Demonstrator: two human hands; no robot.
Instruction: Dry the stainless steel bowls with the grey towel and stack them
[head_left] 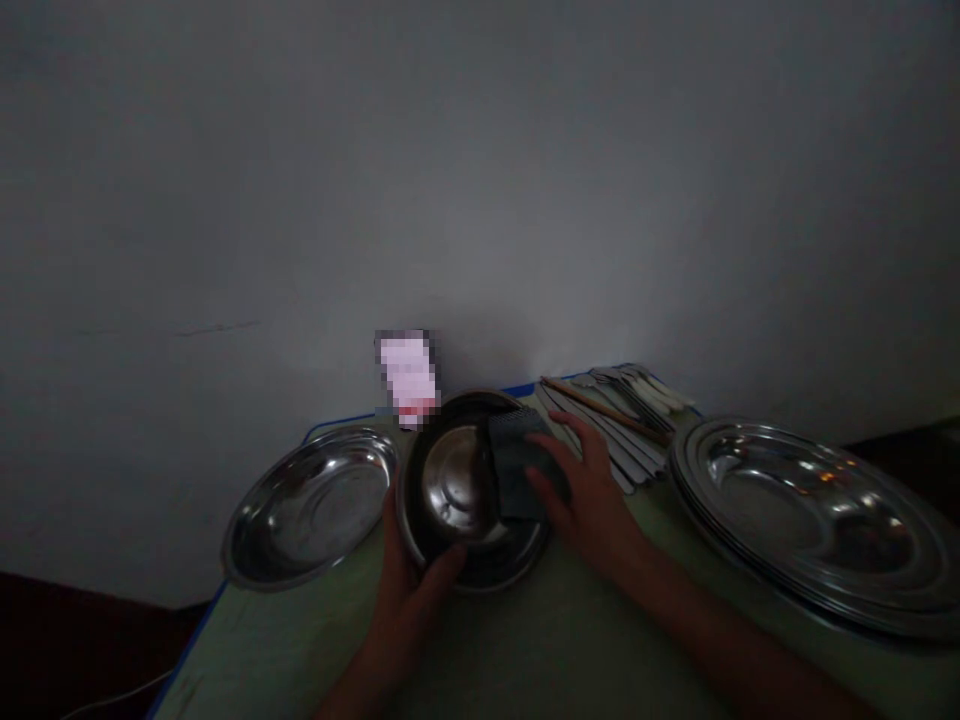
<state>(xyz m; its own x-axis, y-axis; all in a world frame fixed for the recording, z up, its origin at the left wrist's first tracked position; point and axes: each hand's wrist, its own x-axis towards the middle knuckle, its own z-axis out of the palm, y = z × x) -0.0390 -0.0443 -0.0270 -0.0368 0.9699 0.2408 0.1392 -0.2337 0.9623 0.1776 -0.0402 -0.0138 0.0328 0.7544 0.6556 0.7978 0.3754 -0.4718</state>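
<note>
A steel bowl (450, 485) is tilted up on the table with its inside facing me. My left hand (409, 580) grips its lower left rim, thumb inside the edge. My right hand (592, 495) presses a dark grey cloth (517, 460) against the bowl's right inner side, fingers curled onto the cloth. The bowl rests over another steel dish (517, 570) lying beneath it.
A shallow steel plate (311, 505) lies to the left. A stack of large steel plates (817, 525) sits at the right. Spoons and flat utensils (622, 415) lie at the back near the wall. The table (540, 650) has a greenish top with a blue edge.
</note>
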